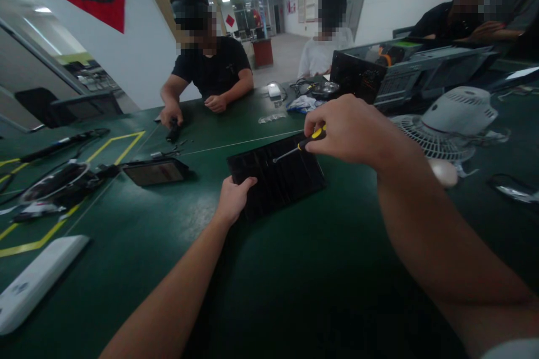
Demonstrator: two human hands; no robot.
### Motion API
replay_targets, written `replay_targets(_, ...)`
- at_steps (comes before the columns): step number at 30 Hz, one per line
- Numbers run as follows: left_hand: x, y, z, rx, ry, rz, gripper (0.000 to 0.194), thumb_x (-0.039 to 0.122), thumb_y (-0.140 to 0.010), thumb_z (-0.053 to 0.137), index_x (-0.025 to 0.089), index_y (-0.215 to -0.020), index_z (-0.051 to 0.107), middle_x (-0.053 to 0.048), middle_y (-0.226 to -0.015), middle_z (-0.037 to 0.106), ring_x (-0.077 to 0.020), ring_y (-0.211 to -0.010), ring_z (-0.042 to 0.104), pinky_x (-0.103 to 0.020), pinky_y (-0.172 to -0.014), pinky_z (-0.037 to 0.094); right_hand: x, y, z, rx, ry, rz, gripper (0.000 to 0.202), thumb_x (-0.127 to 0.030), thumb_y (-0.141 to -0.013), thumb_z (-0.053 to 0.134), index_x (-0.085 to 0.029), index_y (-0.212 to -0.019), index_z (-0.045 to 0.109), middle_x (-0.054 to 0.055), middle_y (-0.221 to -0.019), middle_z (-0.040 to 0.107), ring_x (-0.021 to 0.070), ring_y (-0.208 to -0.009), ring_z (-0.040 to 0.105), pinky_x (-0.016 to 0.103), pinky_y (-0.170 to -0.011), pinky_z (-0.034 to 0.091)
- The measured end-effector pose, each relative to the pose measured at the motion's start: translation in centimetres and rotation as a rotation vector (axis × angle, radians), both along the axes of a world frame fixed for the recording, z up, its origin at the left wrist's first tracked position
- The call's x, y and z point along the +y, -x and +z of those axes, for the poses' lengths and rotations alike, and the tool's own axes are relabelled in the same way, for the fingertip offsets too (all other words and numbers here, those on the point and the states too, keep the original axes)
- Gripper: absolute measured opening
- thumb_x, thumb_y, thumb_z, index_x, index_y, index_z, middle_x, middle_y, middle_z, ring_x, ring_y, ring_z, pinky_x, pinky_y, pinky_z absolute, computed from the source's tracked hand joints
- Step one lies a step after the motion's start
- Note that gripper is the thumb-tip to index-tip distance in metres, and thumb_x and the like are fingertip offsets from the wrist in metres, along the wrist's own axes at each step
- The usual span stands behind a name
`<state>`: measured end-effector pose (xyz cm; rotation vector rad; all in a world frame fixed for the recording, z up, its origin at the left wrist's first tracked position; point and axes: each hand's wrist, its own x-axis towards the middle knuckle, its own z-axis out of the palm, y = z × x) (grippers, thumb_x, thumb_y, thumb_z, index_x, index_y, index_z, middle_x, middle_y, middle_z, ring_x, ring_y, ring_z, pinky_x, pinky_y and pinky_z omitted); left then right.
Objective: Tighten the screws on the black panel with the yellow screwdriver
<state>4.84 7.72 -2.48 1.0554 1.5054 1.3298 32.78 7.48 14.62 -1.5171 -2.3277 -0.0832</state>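
In front of me a flat black rectangular panel (290, 179) with ridges across its face is tilted over the green table. My left hand (234, 197) grips its left edge, thumb on top, with the fingers hidden underneath. My right hand (343, 132) is closed around the yellow and black handle of a screwdriver (290, 152). Its thin metal shaft points down and left, and the tip is at a small light spot, perhaps a screw, near the panel's upper middle. Whether the tip touches that spot I cannot tell.
On the green table (168, 247) a dark device (155, 171) lies left of the panel. A white power strip-like bar (40, 283) is at lower left. A grey fan (455, 118) and an opened metal computer case (425, 73) stand right. Several people sit beyond; one (210, 67) holds a dark tool.
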Motion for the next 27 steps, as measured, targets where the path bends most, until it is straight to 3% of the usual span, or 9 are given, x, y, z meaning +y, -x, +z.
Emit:
replay_targets(12, -0.41, -0.29, 0.77, -0.022, 0.017, 0.009, 0.039, 0.037, -0.059, 0.091, 0.015, -0.086, 0.073, -0.007, -0.083, 0.076, -0.0253, -0.075, 0.073, -0.036, -0.071, 0.06, 0.29, 0.19, -0.24, -0.062, 0.06, 0.047, 0.022, -0.035, -0.092, 0.074, -0.027, -0.104, 0.09, 0.009, -0.098, 0.084, 0.0298, -0.096, 0.076, 0.04, -0.083, 0.052)
replay_targets(20, -0.17, -0.1, 0.48, -0.002, 0.018, 0.025, 0.039, 0.036, -0.058, 0.09, 0.015, -0.088, 0.074, -0.008, -0.083, 0.077, -0.0253, -0.074, 0.073, -0.037, -0.072, 0.061, 0.6, 0.78, -0.63, -0.073, 0.071, 0.02, 0.023, -0.022, -0.083, 0.08, -0.022, -0.104, 0.089, 0.011, -0.102, 0.085, 0.0313, -0.098, 0.077, 0.039, -0.082, 0.053)
replay_targets(27, -0.27, -0.26, 0.61, -0.005, 0.012, 0.029, 0.039, 0.037, -0.057, 0.089, 0.016, -0.084, 0.071, -0.006, -0.08, 0.074, -0.024, -0.073, 0.071, -0.035, -0.069, 0.059, 0.17, -0.13, 0.33, -0.055, 0.067, 0.064, 0.026, -0.024, -0.083, 0.075, -0.021, -0.105, 0.089, 0.009, -0.101, 0.084, 0.0284, -0.095, 0.075, 0.038, -0.083, 0.052)
